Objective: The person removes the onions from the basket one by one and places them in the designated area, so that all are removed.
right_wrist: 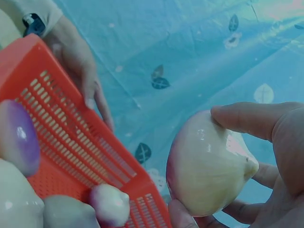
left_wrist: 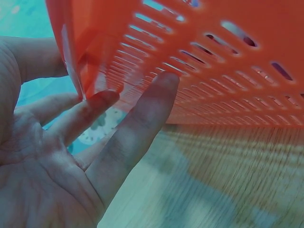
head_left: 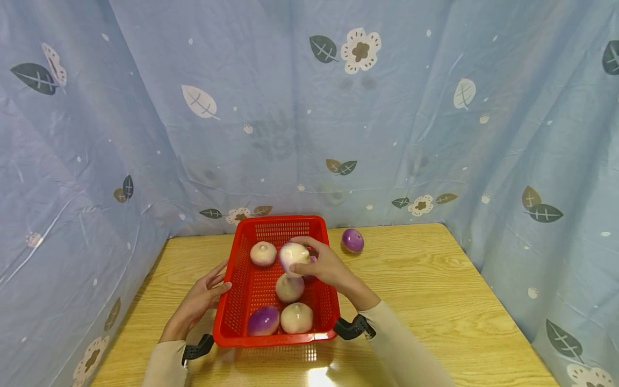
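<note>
Held over the red plastic basket [head_left: 276,341] is a white-and-purple turnip [head_left: 293,255], gripped by my right hand [head_left: 329,267] between thumb and fingers. In the right wrist view the turnip [right_wrist: 209,164] shows a pale, pointed end towards the palm. My left hand [head_left: 198,301] lies along the basket's left side, its thumb at the rim. The left wrist view shows loosely extended fingers [left_wrist: 137,128] against the slotted outer wall. Inside the basket lie several turnips: a pale one [head_left: 263,253] at the back, a purple one [head_left: 263,321] and a white one [head_left: 297,317] in front.
A purple turnip [head_left: 353,240] lies on the wooden table [head_left: 411,301], to the right of the basket's far corner. Blue patterned curtains [head_left: 271,134] hang around the table's back and both sides.
</note>
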A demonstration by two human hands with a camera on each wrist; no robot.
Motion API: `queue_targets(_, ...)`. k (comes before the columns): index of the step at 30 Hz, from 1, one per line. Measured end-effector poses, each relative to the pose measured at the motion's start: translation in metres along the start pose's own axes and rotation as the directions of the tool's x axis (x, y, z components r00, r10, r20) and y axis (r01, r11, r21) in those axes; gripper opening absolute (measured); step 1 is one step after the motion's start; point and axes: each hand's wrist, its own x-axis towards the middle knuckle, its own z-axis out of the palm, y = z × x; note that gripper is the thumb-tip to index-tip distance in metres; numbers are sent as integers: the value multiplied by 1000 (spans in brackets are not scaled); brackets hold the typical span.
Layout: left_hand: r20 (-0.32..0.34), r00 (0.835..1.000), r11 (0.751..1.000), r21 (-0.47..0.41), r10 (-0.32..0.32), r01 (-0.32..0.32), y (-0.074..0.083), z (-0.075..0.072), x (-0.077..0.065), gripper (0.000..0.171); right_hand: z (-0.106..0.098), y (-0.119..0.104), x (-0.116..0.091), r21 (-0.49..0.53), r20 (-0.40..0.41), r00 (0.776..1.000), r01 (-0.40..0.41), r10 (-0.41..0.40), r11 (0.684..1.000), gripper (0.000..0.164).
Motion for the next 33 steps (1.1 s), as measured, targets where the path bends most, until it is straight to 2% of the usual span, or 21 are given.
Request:
queue_targets(13,4,1000,1000,8,1,-1,0,0,1,71,-32,4,-18,-167,-130,990,29,-51,986,59)
queue_targets(25,-5,1000,1000,6,-1,1,-2,-1,1,71,-61,21,-30,-143,-158,986,27,-50,989,58)
queue_targets(33,-5,1000,1000,-2,2,-2,-1,-1,1,70,-78,34,-37,-164,-201,979,-14,-19,986,58)
